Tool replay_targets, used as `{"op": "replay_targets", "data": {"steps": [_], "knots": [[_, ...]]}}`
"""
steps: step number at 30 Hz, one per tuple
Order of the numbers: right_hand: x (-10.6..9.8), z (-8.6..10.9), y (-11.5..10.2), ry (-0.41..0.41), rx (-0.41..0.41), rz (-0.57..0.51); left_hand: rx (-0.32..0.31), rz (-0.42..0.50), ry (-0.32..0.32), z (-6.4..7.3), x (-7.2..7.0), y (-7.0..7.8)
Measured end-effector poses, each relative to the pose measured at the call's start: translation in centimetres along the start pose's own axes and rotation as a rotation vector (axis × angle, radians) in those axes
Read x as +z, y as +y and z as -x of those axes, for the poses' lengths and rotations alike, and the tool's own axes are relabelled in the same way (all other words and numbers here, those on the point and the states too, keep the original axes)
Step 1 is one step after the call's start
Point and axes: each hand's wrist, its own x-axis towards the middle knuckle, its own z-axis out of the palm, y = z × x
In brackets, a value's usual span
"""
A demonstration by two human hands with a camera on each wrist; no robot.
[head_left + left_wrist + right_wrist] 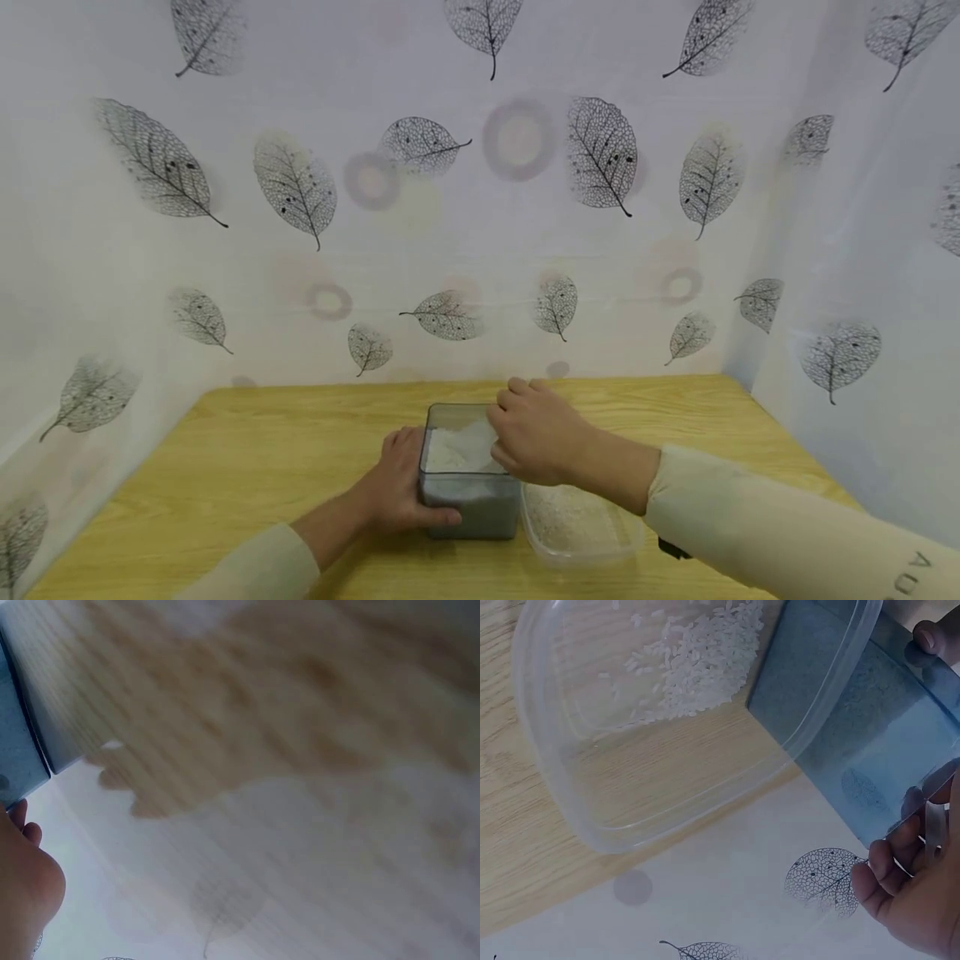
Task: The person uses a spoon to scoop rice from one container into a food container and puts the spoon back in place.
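A square grey-blue translucent box (472,508) stands upright on the table with white rice (444,450) inside. My left hand (401,483) grips the box's left side, its thumb across the front. In the left wrist view, part of this hand (30,881) shows beside the box wall (19,727). At the box's right rim, the right hand (540,433) has curled fingers around a translucent plastic scoop (935,823), mostly hidden by the hand. Right of the box sits a clear plastic tub (581,554) with loose rice grains (712,660) in it.
The wood-grain table (262,467) extends to both sides. A leaf-patterned sheet (480,217) stands behind and along the sides. A small black object (673,548) lies partly under the right forearm, right of the tub.
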Motion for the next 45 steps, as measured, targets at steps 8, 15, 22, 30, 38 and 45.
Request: {"op": "replay_targets", "data": {"steps": [8, 15, 22, 30, 38, 45], "knots": [[0.4, -0.5, -0.4, -0.096, 0.095, -0.273, 0.002, -0.016, -0.003, 0.2, -0.3, -0.3], [1.1, 0.2, -0.2, -0.04, 0.153, -0.397, -0.026, -0.012, -0.027, 0.1, -0.2, -0.2], [1.2, 0.7, 0.2, 0.068, 0.125, -0.402, -0.012, -0.029, -0.002, 0.1, -0.1, 0.0], [1.3, 1.7, 1.1, 0.094, 0.134, -0.452, 0.005, -0.042, 0.012, 0.2, 0.0, 0.0], [1.7, 3.0, 2.1, 0.143, 0.234, -0.583, 0.018, -0.059, 0.016, 0.1, -0.2, 0.2], [1.9, 3.5, 3.0, 0.224, 0.286, -0.612, 0.034, -0.058, 0.025, 0.0, -0.1, 0.2]]}}
